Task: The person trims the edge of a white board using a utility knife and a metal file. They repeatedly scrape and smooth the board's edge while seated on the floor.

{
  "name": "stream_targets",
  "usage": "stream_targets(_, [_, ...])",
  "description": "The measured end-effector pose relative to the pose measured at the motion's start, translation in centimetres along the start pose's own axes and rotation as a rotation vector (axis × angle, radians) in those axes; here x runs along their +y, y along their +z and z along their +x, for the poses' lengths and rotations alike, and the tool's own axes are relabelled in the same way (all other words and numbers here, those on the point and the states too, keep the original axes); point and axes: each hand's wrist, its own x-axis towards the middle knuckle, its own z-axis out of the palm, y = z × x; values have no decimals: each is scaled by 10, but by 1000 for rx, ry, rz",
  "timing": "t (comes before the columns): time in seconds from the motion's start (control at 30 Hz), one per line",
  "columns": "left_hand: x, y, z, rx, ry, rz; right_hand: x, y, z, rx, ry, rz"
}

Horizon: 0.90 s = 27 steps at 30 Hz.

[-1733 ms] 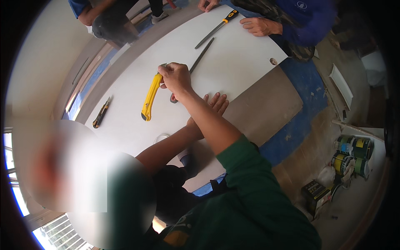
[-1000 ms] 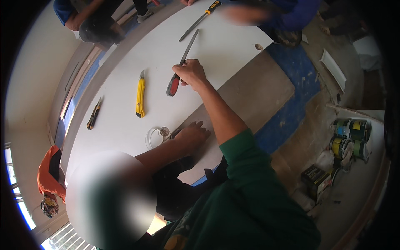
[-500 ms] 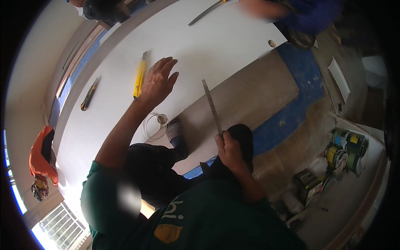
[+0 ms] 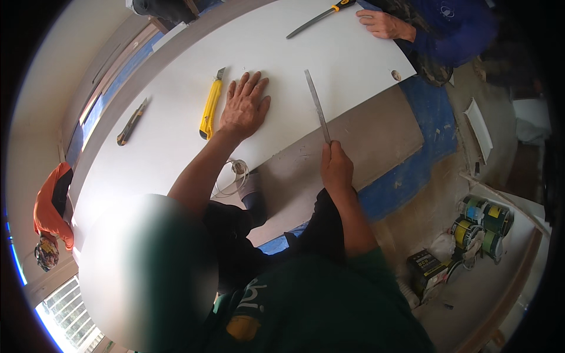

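My left hand [image 4: 245,108] lies flat on a white panel [image 4: 170,153], fingers spread and holding nothing. Just left of it is a yellow utility knife [image 4: 210,109] with its blade extended. A darker, smaller utility knife [image 4: 132,122] rests farther left. My right hand [image 4: 337,168] is closed round the lower end of a flat grey metal file [image 4: 316,105], whose upper part reaches over the panel's edge. My palm hides the file's grip end. Near my left forearm, a coil of thin pale cord [image 4: 235,176] sits at the panel's near edge.
A co-worker's hand [image 4: 381,23] rests at the panel's far right, beside a file with an orange-and-black handle [image 4: 321,20]. A round hole [image 4: 396,75] pierces the panel's corner. Brown board [image 4: 376,126] and blue sheeting [image 4: 406,159] lie below; wire spools [image 4: 471,229] stand right.
My left hand has come down flat onto the panel, fingers spreading. My right hand has moved up and forward with the file. The co-worker's hand has settled on the panel.
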Motion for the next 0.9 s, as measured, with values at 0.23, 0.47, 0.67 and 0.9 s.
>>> stream_targets(0.23, [-7,6,-5,139,37,-89,-24,0,-104,-251,49,-31])
stream_targets(0.47, [-7,5,3,87,34,-90,-22,-22,-11,-193,91,-142])
stream_targets(0.67, [-4,-1,-2,160,79,-147,-42,-25,-86,-326,83,-136])
stream_targets(0.9, [-10,4,8,124,71,-166,-46,-27,-25,-304,202,-162])
